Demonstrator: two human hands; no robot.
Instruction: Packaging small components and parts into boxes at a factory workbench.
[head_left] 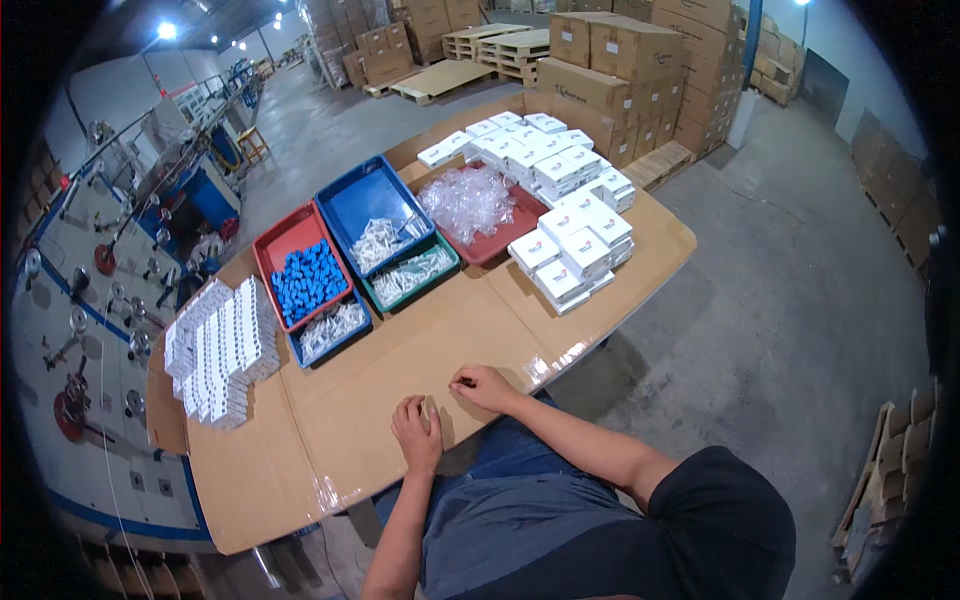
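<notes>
A: Clock centred between the hands, 12 at top of view. Fingers?

B: Left hand near 8, palm down at the cardboard-topped table, fingers loosely bent, slightly spread; nothing seen in it. Right hand at 2, fingers curled inward, thumb close to the index. Inner side hidden: cannot tell if something small is pinched there. Hands near each other, apart.

A: Nearest goods?

B: White pieces in a small blue tray, 10 o'clock. More in a green tray, between 11 and 12. Neither tray touched. Blue pieces in a red tray, between 10 and 11.

A: Farther out?

B: Large blue tray at 11, partly filled. Clear plastic heaped at 12. White boxes stacked at 1. White cartons in rows, just past 9.

A: Step in hand?

B: My reading: a lull between handlings.

A: Next move's demands?

B: Can't say which tray. Any reach for white pieces would need a hand lifted over a rim, then a narrow pinch; jumbled, so several might come up together. A box at 1 would want a wider grip, from the top.
</notes>
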